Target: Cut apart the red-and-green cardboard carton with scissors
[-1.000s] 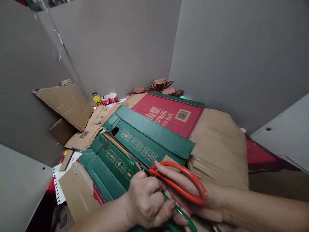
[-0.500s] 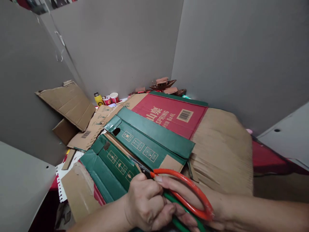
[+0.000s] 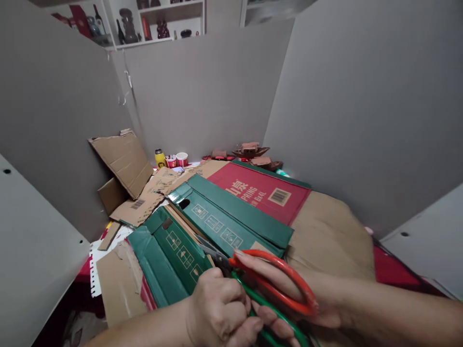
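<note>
My right hand [image 3: 275,284] is wrapped around the handles of large scissors [image 3: 278,267], one loop orange and the other green. Their dark blades [image 3: 213,249] lie in the slit between two green parts of a printed carton. My left hand [image 3: 222,308] is closed in a fist at the near end of the left green cardboard [image 3: 177,248], gripping its edge close to the scissors. On the far side of the slit lies the other green panel [image 3: 213,219], with white symbols and a dark hand hole. Beyond it continues the red printed panel [image 3: 253,193].
Brown cardboard pieces [image 3: 126,161] lean at the left. A yellow bottle [image 3: 159,159], paper cups [image 3: 182,159] and model boats [image 3: 249,150] stand at the back. Grey partitions [image 3: 202,91] enclose the table, with shelves [image 3: 170,9] behind. A bare brown flap [image 3: 329,231] spreads to the right.
My view has tilted up, bringing the shelves into sight. The scissor blades show more clearly and are spread in the slit. Both hands keep their holds.
</note>
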Action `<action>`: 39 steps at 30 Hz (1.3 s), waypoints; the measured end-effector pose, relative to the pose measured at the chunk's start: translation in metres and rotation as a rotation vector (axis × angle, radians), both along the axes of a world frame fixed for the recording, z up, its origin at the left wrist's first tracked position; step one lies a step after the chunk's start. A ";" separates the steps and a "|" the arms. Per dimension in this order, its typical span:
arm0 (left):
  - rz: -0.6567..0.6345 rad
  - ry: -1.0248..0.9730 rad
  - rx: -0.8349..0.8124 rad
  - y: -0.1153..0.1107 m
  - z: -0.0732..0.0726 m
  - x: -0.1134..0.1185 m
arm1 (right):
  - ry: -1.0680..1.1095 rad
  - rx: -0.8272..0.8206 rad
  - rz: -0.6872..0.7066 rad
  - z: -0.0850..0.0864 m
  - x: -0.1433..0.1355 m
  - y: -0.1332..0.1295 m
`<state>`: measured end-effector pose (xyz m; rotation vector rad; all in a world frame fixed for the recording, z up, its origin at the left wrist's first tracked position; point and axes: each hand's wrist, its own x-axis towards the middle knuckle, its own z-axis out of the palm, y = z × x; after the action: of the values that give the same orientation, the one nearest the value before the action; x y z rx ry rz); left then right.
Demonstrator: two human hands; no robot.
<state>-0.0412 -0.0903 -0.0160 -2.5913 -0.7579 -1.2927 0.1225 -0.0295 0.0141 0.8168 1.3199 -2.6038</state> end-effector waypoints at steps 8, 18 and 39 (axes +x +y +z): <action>0.020 0.071 0.002 -0.001 -0.007 -0.001 | -0.229 0.120 0.144 0.045 -0.021 0.029; 0.238 0.028 0.047 -0.005 0.032 -0.022 | -0.299 -0.043 -0.053 -0.002 -0.032 0.029; 0.958 -0.009 -1.099 0.130 0.057 -0.177 | -0.122 0.080 -0.110 -0.004 -0.004 0.024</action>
<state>-0.2185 0.0401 0.0412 -2.0427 -2.8115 -0.5942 0.1181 -0.0059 0.0099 1.0724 1.3897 -2.5489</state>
